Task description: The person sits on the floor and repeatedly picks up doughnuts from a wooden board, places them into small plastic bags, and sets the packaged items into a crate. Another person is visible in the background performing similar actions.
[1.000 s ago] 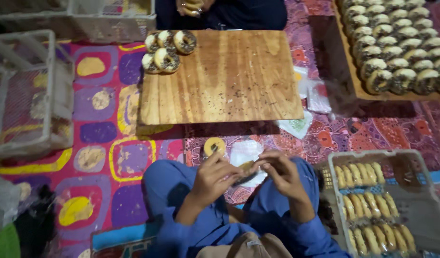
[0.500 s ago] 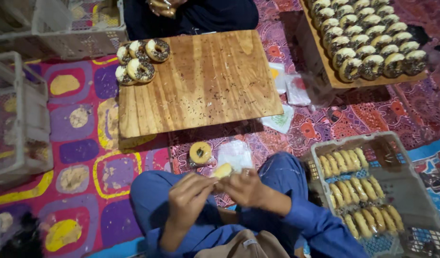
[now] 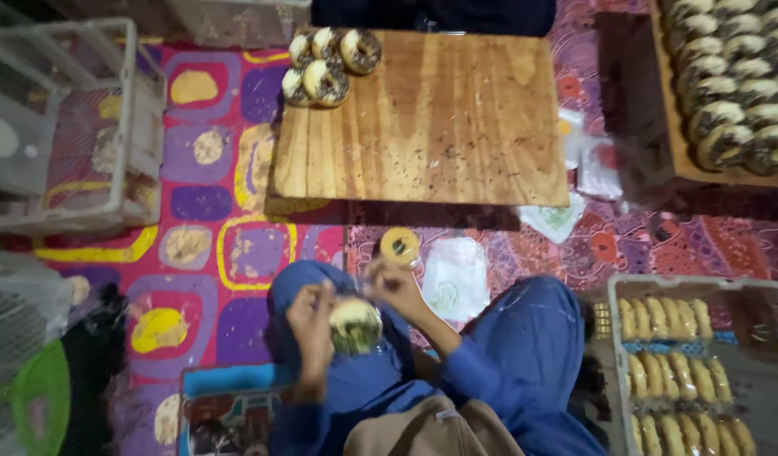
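Both hands (image 3: 311, 325) now clasp a doughnut (image 3: 355, 324).

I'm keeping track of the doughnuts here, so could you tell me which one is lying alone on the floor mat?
The single ring doughnut just below the wooden board, near the person's right hand; the others sit grouped on boards or between the hands.

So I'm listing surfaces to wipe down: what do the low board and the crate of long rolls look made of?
The low board looks like bare, unvarnished wood: pale planks with visible grain streaks and dark specks. The crate at the right seems to be moulded plastic, pale grey with a lattice wall, though blur leaves its finish unclear.
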